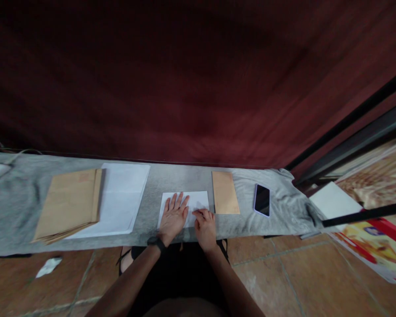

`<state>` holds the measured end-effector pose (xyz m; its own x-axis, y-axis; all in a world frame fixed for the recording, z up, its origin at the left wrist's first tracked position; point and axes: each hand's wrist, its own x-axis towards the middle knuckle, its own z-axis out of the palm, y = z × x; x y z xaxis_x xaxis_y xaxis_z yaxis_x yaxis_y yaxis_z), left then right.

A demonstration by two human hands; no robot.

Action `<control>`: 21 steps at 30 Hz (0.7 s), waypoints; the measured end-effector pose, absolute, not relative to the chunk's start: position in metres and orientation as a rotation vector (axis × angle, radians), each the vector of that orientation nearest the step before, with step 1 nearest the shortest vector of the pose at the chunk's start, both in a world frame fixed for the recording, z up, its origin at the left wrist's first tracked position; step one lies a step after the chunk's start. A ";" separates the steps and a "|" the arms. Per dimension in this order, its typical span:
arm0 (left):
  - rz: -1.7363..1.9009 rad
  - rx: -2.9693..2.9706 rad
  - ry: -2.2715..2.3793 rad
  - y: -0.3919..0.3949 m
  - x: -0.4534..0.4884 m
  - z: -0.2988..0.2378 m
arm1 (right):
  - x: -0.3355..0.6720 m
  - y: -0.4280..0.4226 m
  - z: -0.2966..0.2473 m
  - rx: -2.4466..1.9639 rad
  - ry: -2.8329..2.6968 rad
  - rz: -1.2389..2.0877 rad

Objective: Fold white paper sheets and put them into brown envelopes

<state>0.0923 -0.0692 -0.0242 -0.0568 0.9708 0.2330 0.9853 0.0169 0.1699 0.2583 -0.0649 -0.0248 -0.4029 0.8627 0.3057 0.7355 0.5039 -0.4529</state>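
A white sheet of paper point(199, 199), which looks folded, lies on the grey cloth in front of me. My left hand point(174, 219) rests flat on its left half, fingers spread, with a dark band on the wrist. On the right part of the sheet, my right hand point(205, 224) has its fingers curled in, the index finger touching the paper. Nothing shows between those fingers. Just right of the sheet is a brown envelope point(225, 192), apart from my right hand.
Left on the cloth-covered surface point(191, 176), a stack of brown envelopes point(69, 198) overlaps white sheets point(122, 198). A phone point(262, 200) lies at right. Behind hangs a dark red curtain point(191, 97). A colourful box point(376, 242) and dark bars stand at far right.
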 end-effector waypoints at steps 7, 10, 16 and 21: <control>-0.451 -2.224 -2.134 -0.080 0.078 -0.022 | 0.264 -0.066 -0.023 -1.250 -2.263 0.384; -0.451 -2.247 -2.132 -0.081 0.070 -0.020 | 0.265 -0.067 -0.024 -1.242 -2.286 0.376; -0.352 -2.248 -2.165 -0.070 0.084 -0.013 | 0.263 -0.068 -0.023 -1.280 -2.269 0.332; -0.402 -2.285 -2.105 -0.072 0.094 -0.016 | 0.266 -0.068 -0.021 -1.237 -2.314 0.377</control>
<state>0.0938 -0.0716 -0.0160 0.0641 0.9792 0.1927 0.9813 -0.0970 0.1663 0.2664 -0.0678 -0.0212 -0.4723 0.8337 0.2862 0.6996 0.5521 -0.4536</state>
